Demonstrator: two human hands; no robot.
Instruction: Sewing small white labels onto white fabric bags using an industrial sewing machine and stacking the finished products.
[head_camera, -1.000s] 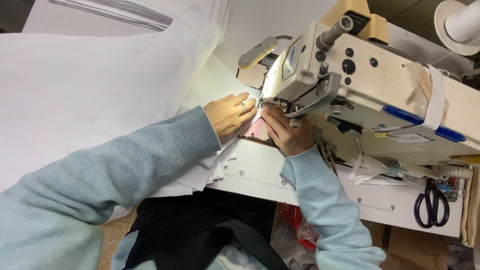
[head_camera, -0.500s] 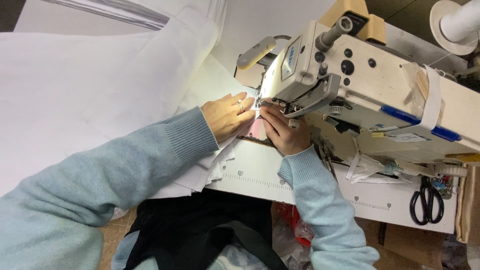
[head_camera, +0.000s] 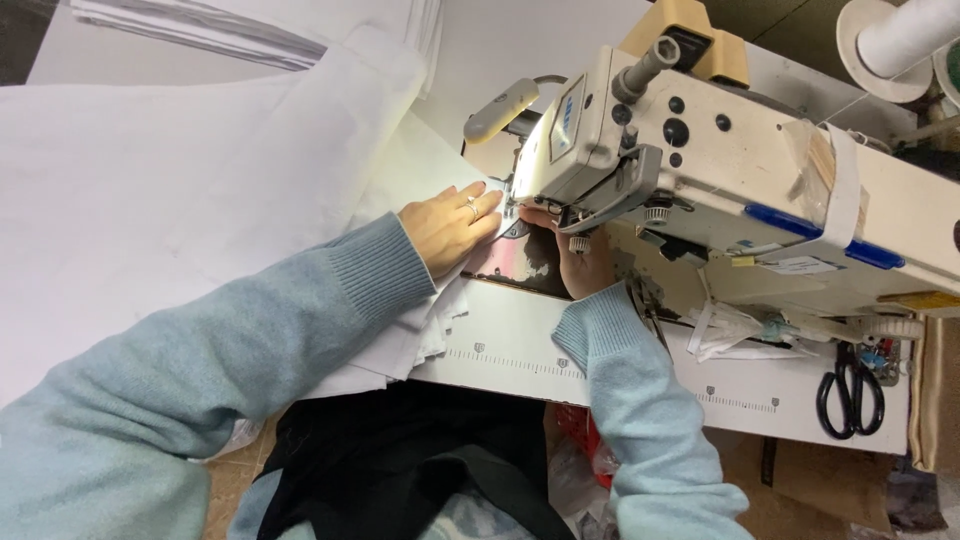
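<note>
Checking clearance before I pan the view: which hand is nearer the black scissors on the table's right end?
The right hand. It sits under the sewing machine head, well left of the black scissors. The left hand lies flat on the white fabric, farther left still.

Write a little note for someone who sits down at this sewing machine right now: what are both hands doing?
Left hand: lies flat, fingers together, pressing the white fabric down beside the needle area.
Right hand: partly hidden under the sewing machine head, on the fabric edge; its grip cannot be seen.
Fabric: spread wide to the left, with layered edges hanging off the table front.
Black scissors lie at the table's right end.
Done: fabric is positioned under the machine head.
Left: how far the seam has got cannot be seen.
</note>
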